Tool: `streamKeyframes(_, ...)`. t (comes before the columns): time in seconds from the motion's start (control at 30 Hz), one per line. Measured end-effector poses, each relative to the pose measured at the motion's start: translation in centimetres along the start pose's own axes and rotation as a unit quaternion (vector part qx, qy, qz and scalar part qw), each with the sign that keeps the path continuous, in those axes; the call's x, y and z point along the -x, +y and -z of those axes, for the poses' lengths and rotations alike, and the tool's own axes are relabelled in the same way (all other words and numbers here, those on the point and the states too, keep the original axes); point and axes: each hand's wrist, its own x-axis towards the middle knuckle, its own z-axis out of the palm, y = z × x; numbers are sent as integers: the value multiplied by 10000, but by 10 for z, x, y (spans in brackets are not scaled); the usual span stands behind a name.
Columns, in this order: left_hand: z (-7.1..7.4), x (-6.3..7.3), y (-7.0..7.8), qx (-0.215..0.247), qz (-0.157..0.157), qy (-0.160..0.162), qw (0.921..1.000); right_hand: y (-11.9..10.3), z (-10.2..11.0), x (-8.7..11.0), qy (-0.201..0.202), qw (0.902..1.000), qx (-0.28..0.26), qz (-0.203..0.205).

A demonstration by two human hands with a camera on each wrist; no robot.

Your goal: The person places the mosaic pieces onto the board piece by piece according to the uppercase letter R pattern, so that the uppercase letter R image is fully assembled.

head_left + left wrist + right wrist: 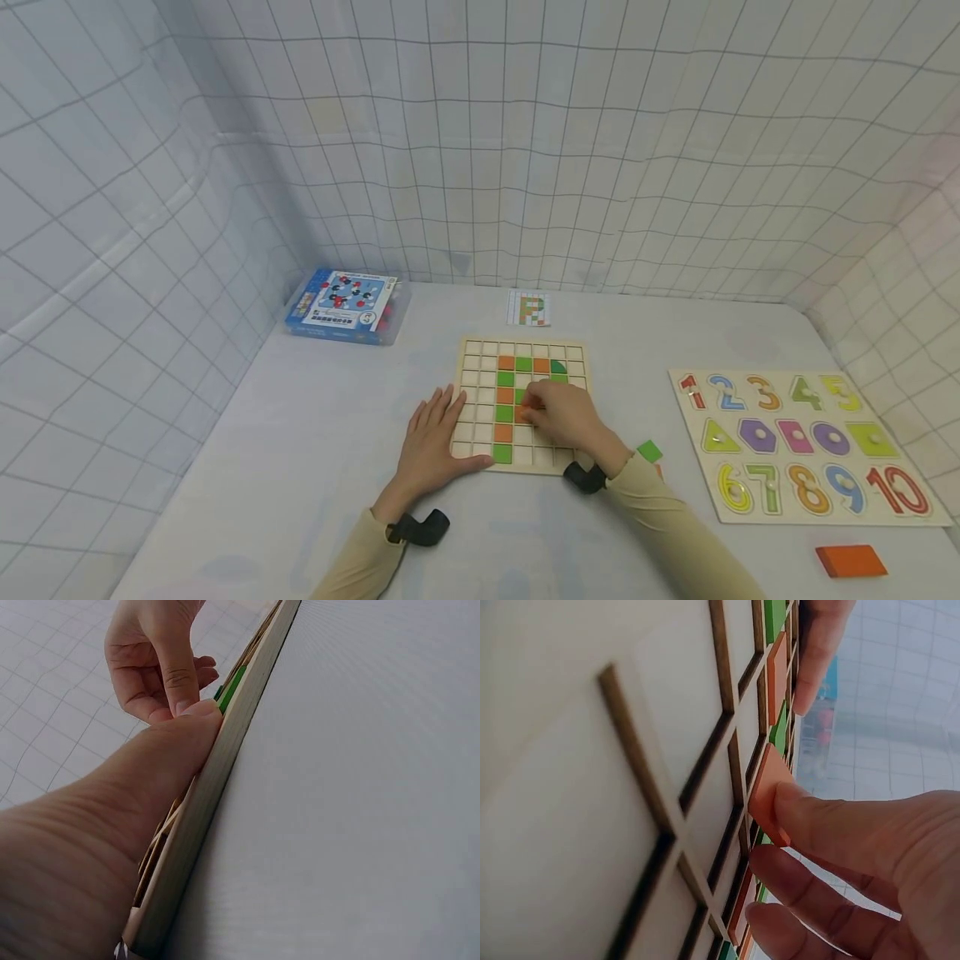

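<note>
A wooden grid board (532,468) lies on the table, with green and orange square tiles in some cells and a dark green quarter-round tile (558,367) near its far right corner. My left hand (431,446) rests on the board's left side, fingers spread and thumb along the near edge. Over the middle of the grid, my right hand (562,412) pinches an orange square tile (767,796) between thumb and fingers. That tile is tilted against the cells, beside the green ones; whether it is seated in a cell I cannot tell.
A small pattern card (528,308) lies beyond the board. At the back left is a blue-labelled plastic box (345,304). To the right are a loose green tile (649,451), a number-and-shape puzzle board (825,522) and an orange block (851,561). Grid-patterned cloth walls enclose the table.
</note>
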Motion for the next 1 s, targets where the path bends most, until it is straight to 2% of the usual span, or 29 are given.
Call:
streamKeyframes(0.53,0,0,1,29,28,3,10000,-6,-4,-3,352,9967,725,-74)
streamKeyframes(0.8,0,1,1,18,29,-17,10000,-11,1,-3,251,9946,979,-235)
streamKeyframes(1.0,1,1,1,19,15,-11,10000,-11,3,-2,121,9954,871,-393)
